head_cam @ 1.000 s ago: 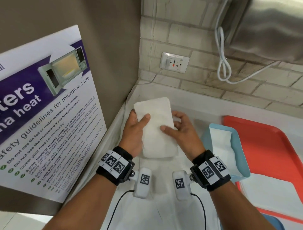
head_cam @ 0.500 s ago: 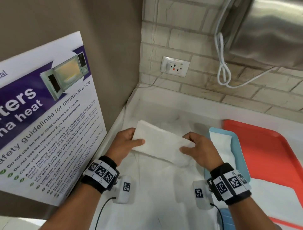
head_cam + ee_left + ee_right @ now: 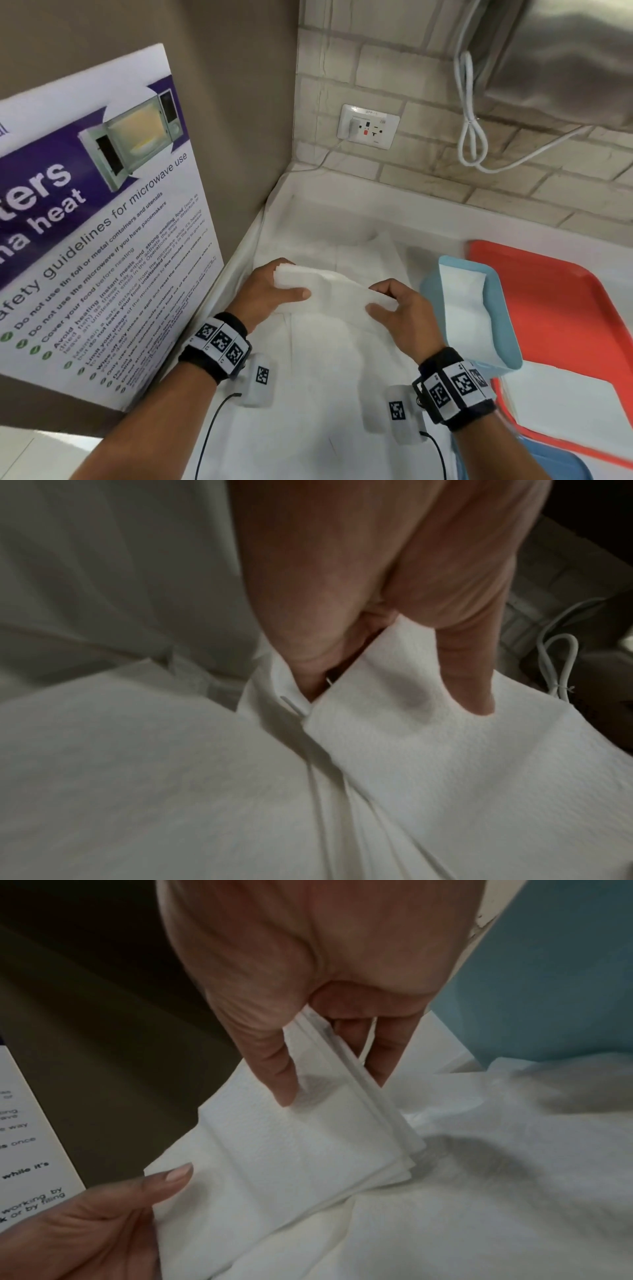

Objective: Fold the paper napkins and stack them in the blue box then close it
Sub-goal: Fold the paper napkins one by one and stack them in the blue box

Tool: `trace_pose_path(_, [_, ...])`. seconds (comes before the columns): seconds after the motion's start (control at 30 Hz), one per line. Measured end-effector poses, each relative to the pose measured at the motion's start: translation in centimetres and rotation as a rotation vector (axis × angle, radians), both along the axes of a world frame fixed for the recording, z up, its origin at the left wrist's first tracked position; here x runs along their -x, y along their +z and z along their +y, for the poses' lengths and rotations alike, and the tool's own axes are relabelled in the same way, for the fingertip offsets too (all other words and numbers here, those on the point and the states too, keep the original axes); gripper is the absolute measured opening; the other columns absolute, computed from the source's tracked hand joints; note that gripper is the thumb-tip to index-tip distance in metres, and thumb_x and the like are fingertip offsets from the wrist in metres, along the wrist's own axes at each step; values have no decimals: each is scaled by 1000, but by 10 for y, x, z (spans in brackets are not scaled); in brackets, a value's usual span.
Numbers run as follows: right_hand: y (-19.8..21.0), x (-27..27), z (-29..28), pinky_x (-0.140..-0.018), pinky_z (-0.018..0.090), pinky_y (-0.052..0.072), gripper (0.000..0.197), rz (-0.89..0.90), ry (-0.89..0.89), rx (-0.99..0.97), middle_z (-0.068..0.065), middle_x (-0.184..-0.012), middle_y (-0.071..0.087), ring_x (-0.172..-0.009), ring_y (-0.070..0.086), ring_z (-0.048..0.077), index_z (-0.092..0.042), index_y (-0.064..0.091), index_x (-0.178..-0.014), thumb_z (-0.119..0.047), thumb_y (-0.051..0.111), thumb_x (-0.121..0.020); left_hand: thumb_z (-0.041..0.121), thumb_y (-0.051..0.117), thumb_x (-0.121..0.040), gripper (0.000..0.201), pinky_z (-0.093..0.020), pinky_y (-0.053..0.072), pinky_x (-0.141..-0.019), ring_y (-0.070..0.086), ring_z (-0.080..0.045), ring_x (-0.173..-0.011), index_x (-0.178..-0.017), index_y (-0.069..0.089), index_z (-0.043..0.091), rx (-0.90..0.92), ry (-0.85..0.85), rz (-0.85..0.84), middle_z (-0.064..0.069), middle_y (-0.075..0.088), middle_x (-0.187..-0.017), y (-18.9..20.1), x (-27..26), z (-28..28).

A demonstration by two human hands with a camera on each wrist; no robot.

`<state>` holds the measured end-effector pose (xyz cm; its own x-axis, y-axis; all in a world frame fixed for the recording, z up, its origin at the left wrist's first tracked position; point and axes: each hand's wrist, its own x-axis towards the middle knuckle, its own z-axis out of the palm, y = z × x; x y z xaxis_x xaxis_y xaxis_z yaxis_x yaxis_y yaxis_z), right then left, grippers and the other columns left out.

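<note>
Head view — folded paper napkin (image 3: pixel 334 291), held above the white-covered counter beside the blue box (image 3: pixel 503 329); left hand (image 3: pixel 270 294) and right hand (image 3: pixel 400 315) pinch opposite ends; light, limp, tearable — best gripped at folded edges.

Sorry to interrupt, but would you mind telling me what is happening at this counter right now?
A person is folding paper napkins for a blue box. Both hands hold one folded napkin above the white-covered counter: the left hand pinches its left end and the right hand pinches its right end. The blue box stands open to the right, beside an orange tray, with at least one napkin already inside. The box is not yet closed.
</note>
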<state>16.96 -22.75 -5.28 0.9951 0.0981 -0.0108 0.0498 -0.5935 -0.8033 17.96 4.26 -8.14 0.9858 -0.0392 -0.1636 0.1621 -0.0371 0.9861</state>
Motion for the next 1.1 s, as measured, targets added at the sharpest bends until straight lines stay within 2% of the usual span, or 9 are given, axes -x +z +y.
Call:
trace_pose_path(0.17, [8,3,1,-67,16,50,24,-26,7,91,-19,-91,70,-83,65,3,-43,61,-90,-30,80,-84,35,94,-60,47,-32,39,-64,54,-20,-75,-79,59,12,9,-16,-7,-3,60,-79,3,-1,-2])
trace_pose_path(0.33, [8,-2,1,-78,37,55,8,-81,18,262,-8,-93,75,-83,67,17,-34,69,-100,-30,71,-93,12,93,-73,32,-29,43,-69,55,-17,-77,-79,61,13,-13,-36,-31,-1,61,-79,4,0,-4])
trace_pose_path(0.47, [11,-4,-5,-84,29,53,19,-99,59,383,-8,-104,76,-94,70,17,-30,72,-113,-24,67,-96,5,91,-74,29,-28,41,-69,53,-12,-70,-74,62,12,-61,-5,-47,4,60,-71,5,-4,-3])
trace_pose_path(0.6, [14,-4,-6,-81,25,50,23,-81,84,378,-8,-102,75,-91,68,17,-29,71,-114,-17,66,-95,3,89,-76,27,-20,48,-64,61,-9,-71,-89,67,9,-28,0,-46,3,66,-80,9,-1,-6])
trace_pose_path(0.73, [23,-1,-8,-64,25,42,23,-126,72,381,-11,-89,69,-68,55,10,-31,69,-107,-15,63,-93,3,87,-77,22,-17,49,-66,65,-9,-75,-92,71,4,-5,-3,-47,-1,71,-83,11,1,-7])
trace_pose_path(0.8, [28,3,-5,-57,23,38,22,-141,65,450,-13,-92,68,-72,54,11,-35,67,-108,-19,62,-93,3,88,-77,22,-16,46,-62,62,-9,-72,-89,70,3,8,2,-31,-2,69,-82,11,1,-7])
trace_pose_path(0.93, [25,8,4,-75,29,47,28,-19,153,608,-13,-116,69,-101,64,17,-38,56,-126,-33,56,-98,8,88,-78,23,-20,43,-58,59,-17,-76,-87,68,5,-21,-34,4,-8,68,-85,9,3,-13])
trace_pose_path(1.03, [26,7,1,-76,32,47,28,-11,162,596,-6,-114,70,-102,64,23,-33,55,-129,-34,50,-102,7,88,-79,24,-20,44,-57,57,-16,-75,-88,65,10,-29,-43,-1,-2,63,-81,18,2,-17])
trace_pose_path(1.1, [31,11,-5,-74,33,48,24,-19,160,553,-2,-104,71,-96,65,24,-32,57,-124,-34,51,-102,8,90,-76,31,-24,49,-68,60,-15,-81,-91,64,14,-48,-65,-26,3,64,-85,31,-3,-19])
